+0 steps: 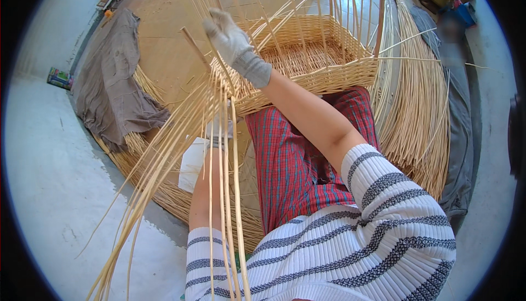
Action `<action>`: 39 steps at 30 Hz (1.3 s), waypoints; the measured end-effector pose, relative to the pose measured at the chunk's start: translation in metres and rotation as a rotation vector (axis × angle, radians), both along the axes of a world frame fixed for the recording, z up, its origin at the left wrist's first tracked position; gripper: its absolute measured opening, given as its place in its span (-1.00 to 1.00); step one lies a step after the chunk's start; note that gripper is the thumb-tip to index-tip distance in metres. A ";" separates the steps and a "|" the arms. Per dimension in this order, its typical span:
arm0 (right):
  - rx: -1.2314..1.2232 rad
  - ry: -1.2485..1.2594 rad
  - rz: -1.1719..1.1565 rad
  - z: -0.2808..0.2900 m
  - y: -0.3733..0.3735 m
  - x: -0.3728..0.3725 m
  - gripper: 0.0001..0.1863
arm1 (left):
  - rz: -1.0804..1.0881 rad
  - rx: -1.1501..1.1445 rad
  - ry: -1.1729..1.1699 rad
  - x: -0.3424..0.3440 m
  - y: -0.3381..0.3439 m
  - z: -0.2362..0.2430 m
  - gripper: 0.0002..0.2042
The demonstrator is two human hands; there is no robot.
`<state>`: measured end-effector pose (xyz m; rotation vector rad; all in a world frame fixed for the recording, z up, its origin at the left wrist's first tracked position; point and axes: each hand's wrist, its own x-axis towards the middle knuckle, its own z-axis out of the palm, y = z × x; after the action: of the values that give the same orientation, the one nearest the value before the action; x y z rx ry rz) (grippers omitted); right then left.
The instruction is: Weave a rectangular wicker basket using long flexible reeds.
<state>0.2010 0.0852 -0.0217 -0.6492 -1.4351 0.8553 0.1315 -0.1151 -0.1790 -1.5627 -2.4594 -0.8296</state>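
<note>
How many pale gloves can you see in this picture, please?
2: the right-hand glove, raised at the left end of the wicker basket, and the left-hand glove, lower down, partly hidden by long rods. Any others could be hidden from view.

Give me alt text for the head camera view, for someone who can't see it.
A gloved right hand is raised over the left end of a woven basket with upright sticks; the gloved left hand is lower down, partly hidden behind long sticks. A big bundle of sticks lies to the basket's right.
</note>
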 end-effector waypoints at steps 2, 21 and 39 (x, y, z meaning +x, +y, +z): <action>-0.023 0.199 0.253 -0.004 -0.009 0.010 -0.45 | 0.000 -0.001 0.000 0.001 0.001 0.001 -0.50; -0.896 0.300 0.049 -0.195 0.006 0.243 -0.83 | -0.219 0.159 -0.273 0.067 0.043 0.025 -0.40; -0.388 0.326 0.249 -0.080 0.029 0.129 -0.39 | -0.003 0.159 -1.449 0.048 0.116 -0.015 -0.77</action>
<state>0.3304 0.1145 -0.1015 -0.5892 -1.0741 1.3905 0.1793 0.0008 -0.1938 -0.9202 -2.8589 -2.7803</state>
